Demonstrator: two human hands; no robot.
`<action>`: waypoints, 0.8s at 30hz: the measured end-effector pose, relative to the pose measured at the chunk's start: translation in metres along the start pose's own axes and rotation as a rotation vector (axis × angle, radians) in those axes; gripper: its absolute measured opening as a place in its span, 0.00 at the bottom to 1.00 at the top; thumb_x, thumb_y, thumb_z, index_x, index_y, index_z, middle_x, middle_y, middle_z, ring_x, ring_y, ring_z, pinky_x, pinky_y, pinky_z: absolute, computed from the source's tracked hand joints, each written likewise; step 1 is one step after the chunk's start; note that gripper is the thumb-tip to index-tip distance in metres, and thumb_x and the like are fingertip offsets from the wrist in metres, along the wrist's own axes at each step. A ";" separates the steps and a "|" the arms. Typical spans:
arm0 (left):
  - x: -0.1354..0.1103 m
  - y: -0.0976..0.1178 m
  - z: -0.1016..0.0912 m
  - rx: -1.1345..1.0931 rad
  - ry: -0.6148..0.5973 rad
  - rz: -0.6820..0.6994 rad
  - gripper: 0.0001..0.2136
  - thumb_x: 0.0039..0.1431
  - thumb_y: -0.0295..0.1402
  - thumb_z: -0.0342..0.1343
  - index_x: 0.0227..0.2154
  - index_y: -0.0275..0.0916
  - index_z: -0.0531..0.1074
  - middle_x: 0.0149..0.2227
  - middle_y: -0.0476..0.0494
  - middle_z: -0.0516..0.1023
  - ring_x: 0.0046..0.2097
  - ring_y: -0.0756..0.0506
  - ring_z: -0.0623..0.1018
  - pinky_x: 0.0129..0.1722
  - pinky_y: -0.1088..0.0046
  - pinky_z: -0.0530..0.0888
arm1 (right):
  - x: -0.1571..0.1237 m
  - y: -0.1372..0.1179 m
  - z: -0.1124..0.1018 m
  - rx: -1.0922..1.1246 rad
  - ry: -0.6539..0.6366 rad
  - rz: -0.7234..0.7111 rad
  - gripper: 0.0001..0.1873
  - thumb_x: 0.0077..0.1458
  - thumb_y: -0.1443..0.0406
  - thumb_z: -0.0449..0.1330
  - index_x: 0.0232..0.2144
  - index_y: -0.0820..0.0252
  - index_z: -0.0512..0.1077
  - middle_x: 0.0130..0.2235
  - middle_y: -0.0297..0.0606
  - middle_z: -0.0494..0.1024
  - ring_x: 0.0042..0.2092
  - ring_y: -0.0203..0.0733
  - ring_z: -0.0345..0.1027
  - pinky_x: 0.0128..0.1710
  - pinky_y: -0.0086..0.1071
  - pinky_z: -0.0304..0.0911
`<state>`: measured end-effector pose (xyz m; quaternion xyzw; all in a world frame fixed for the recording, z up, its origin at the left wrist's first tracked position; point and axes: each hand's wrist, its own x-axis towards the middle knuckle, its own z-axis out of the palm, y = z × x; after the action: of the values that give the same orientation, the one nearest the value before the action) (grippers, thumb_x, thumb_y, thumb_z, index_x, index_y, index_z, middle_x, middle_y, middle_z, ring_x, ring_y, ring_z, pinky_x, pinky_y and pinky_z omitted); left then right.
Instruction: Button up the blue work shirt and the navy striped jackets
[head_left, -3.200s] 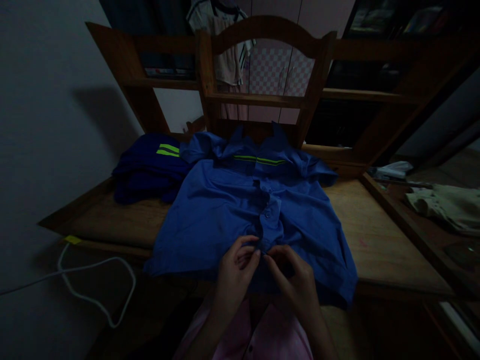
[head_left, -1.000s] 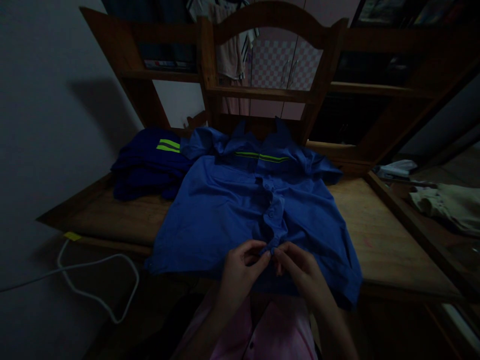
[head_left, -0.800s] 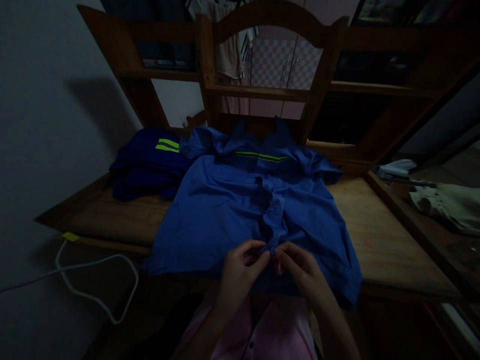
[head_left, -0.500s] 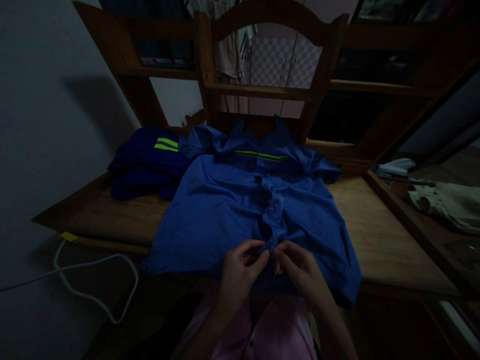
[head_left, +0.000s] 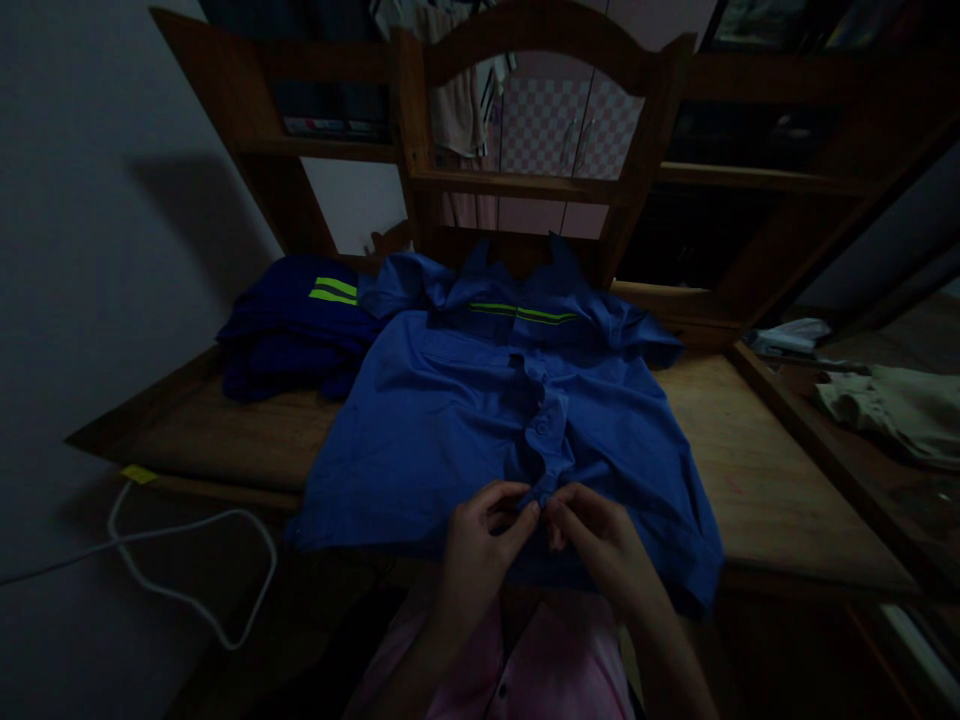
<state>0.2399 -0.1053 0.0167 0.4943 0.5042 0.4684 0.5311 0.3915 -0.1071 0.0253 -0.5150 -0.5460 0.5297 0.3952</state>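
Across the far edge of the counter stands a wooden shelf frame (head_left: 517, 184), its middle opening arched at the top, with pink cabinet doors (head_left: 544, 125) in a check pattern showing behind it. The wooden counter (head_left: 757, 480) runs in front of me, lit only dimly. Spread over its middle lies the blue shirt (head_left: 435, 430), collar end toward the frame and hem toward me, its lower edge hanging over the near side. A folded dark-blue garment (head_left: 292, 340) rests to the left, touching the shirt's sleeve; well apart on the right, beyond the counter's raised edge, is a crumpled pale garment (head_left: 900, 405). Below my view I see the pink top (head_left: 555, 660) I am wearing. On the left a white cable (head_left: 231, 647) makes a loose loop near the wall. My left grip (head_left: 480, 535) pinches the front band of the shirt near its hem between thumb and fingers. My right grip (head_left: 600, 535) pinches the same spot from the other side, our fingertips nearly meeting. Yellow tape (head_left: 139, 472) marks the counter's near-left edge. Smallest of all, a round button (head_left: 541, 425) shows on the wavy band just beyond my fingers.
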 end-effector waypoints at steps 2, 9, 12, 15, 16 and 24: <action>0.000 0.000 0.000 -0.005 0.001 0.007 0.09 0.54 0.34 0.58 0.36 0.34 0.75 0.36 0.42 0.79 0.39 0.46 0.79 0.38 0.76 0.75 | 0.000 0.000 0.000 -0.007 0.002 0.006 0.17 0.57 0.53 0.56 0.27 0.62 0.69 0.24 0.32 0.69 0.28 0.35 0.64 0.30 0.27 0.58; -0.002 0.000 0.001 0.019 0.019 0.028 0.08 0.54 0.34 0.58 0.35 0.35 0.75 0.35 0.42 0.78 0.37 0.46 0.79 0.36 0.76 0.75 | 0.000 0.001 0.001 -0.008 -0.004 0.001 0.16 0.56 0.54 0.57 0.28 0.62 0.69 0.25 0.33 0.70 0.29 0.36 0.65 0.30 0.28 0.59; -0.002 0.000 0.002 0.027 0.028 0.039 0.08 0.54 0.34 0.58 0.35 0.35 0.75 0.35 0.43 0.78 0.37 0.46 0.78 0.36 0.76 0.75 | 0.000 0.001 0.001 -0.002 -0.005 -0.006 0.16 0.56 0.54 0.56 0.28 0.62 0.69 0.25 0.33 0.70 0.29 0.35 0.65 0.31 0.28 0.60; -0.002 0.000 0.002 0.029 0.019 0.051 0.09 0.54 0.34 0.57 0.35 0.34 0.75 0.36 0.42 0.77 0.38 0.46 0.78 0.36 0.76 0.75 | 0.000 0.002 0.001 0.004 -0.012 -0.003 0.15 0.56 0.55 0.56 0.28 0.62 0.69 0.25 0.33 0.70 0.29 0.35 0.65 0.31 0.28 0.59; -0.002 0.000 0.002 0.031 0.014 0.050 0.09 0.55 0.33 0.57 0.35 0.34 0.75 0.36 0.42 0.77 0.38 0.46 0.78 0.36 0.76 0.75 | 0.001 0.002 0.001 0.007 -0.013 -0.001 0.15 0.56 0.55 0.57 0.28 0.62 0.68 0.25 0.33 0.70 0.29 0.35 0.65 0.31 0.28 0.59; -0.002 -0.002 0.001 0.037 0.015 0.073 0.08 0.55 0.33 0.57 0.35 0.35 0.75 0.36 0.43 0.75 0.38 0.47 0.77 0.37 0.77 0.74 | 0.001 0.001 0.002 0.023 -0.009 0.004 0.15 0.55 0.54 0.57 0.27 0.61 0.68 0.25 0.32 0.69 0.29 0.35 0.64 0.31 0.28 0.59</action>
<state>0.2407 -0.1079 0.0152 0.5186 0.4984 0.4818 0.5005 0.3900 -0.1067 0.0239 -0.5092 -0.5406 0.5388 0.3978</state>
